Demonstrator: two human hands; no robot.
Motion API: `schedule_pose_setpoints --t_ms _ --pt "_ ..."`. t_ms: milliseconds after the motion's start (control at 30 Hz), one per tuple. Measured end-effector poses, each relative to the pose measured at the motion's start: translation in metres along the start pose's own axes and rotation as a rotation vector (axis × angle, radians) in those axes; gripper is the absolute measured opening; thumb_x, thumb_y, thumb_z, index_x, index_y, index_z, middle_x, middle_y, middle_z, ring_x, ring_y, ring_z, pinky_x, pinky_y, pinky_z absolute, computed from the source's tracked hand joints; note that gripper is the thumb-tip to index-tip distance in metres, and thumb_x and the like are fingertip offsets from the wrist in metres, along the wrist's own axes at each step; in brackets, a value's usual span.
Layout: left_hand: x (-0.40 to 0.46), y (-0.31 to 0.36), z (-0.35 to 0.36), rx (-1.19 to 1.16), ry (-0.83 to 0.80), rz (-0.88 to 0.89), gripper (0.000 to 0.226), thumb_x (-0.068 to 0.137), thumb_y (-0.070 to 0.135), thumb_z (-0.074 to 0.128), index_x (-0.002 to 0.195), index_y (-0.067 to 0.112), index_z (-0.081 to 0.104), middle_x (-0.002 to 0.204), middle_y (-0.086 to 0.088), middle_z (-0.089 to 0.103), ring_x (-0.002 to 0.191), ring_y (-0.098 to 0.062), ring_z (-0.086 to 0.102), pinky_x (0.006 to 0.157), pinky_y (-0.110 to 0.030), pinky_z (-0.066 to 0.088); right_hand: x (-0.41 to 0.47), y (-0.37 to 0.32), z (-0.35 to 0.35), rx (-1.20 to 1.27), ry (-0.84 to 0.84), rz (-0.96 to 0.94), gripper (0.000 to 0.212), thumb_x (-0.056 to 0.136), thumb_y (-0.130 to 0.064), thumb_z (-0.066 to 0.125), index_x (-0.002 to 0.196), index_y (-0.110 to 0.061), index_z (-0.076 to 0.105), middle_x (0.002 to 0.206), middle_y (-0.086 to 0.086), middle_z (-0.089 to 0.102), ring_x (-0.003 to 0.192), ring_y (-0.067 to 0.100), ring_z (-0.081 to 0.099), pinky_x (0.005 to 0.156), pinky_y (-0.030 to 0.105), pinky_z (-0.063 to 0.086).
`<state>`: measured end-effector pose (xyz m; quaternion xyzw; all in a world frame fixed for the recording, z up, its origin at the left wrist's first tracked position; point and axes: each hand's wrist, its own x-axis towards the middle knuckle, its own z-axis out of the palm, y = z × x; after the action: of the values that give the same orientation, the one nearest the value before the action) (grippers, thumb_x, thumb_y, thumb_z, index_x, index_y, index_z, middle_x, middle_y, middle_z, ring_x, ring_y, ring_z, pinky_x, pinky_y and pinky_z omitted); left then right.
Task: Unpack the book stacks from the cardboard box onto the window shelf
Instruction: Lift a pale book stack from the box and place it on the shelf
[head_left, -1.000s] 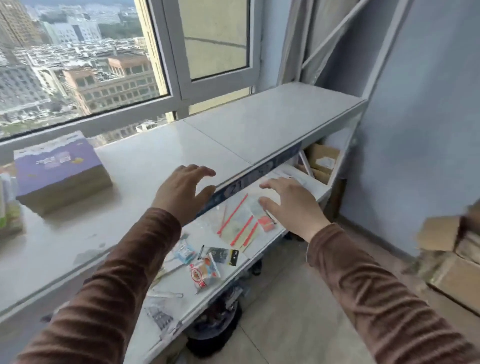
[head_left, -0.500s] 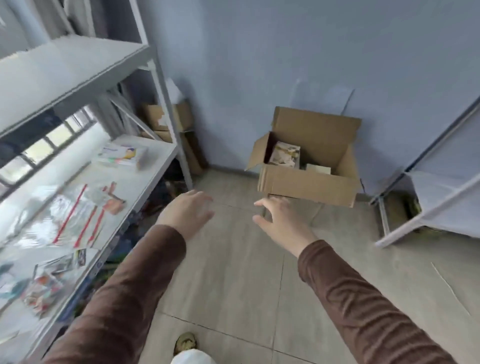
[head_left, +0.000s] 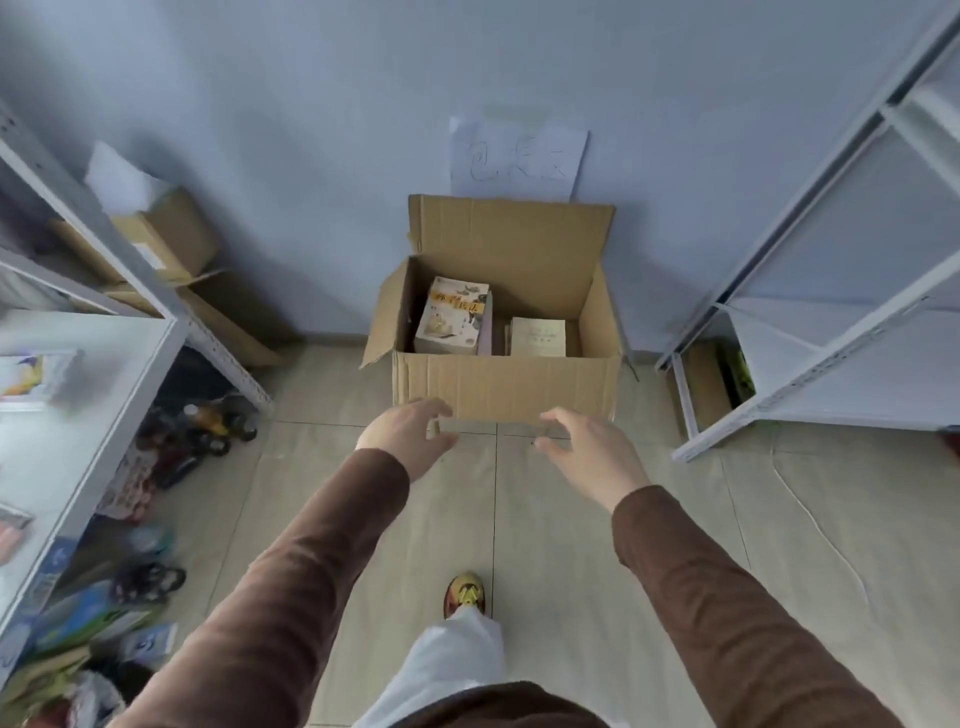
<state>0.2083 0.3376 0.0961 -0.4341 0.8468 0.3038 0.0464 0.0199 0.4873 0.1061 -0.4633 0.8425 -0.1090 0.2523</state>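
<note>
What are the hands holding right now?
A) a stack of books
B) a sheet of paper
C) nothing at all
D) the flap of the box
C: the left hand and the right hand are both open and empty, reaching toward the cardboard box, while the book stacks lie inside it.

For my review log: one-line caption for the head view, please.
Both empty hands, left hand and right hand, reach toward the open cardboard box holding two book stacks.
</note>
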Motion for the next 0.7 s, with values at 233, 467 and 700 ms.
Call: schedule_pose_setpoints --t_ms 233,467,700 --pt "0.139 0.049 -0.004 -0.035 -0.085 -0.012 0.04 0.095 0.04 0.059 0.133 0.027 0.058 0.14 0.0 0.057 0.122 -0.021 0.057 0.101 -0.039 0.049 0.103 0.042 -0.031 0.065 -0.048 0.095 0.047 0.103 -0.039 0.054 0.146 -0.021 0.051 0.149 0.002 0.055 0.134 0.023 0.053 0.104 0.035 0.045" --pt "0.247 0.077 0.028 -0.075 -0.164 -0.084 0.046 0.094 0.037 0.062 0.138 0.023 0.055 0.137 -0.004 0.06 0.121 -0.022 0.058 0.102 -0.04 0.05 0.216 0.101 -0.043 0.132 -0.053 0.149 0.05 0.101 -0.037 0.056 0.148 -0.021 0.047 0.15 0.002 0.052 0.13 0.023 0.056 0.102 0.036 0.047" --pt "0.349 0.093 0.076 -0.118 -0.241 -0.299 0.051 0.094 0.035 0.063 0.142 0.022 0.049 0.138 -0.008 0.059 0.122 -0.026 0.058 0.103 -0.044 0.05 0.338 0.164 -0.032 0.153 -0.258 0.156 0.051 0.101 -0.033 0.056 0.149 -0.016 0.047 0.148 0.008 0.052 0.128 0.027 0.056 0.104 0.038 0.049"
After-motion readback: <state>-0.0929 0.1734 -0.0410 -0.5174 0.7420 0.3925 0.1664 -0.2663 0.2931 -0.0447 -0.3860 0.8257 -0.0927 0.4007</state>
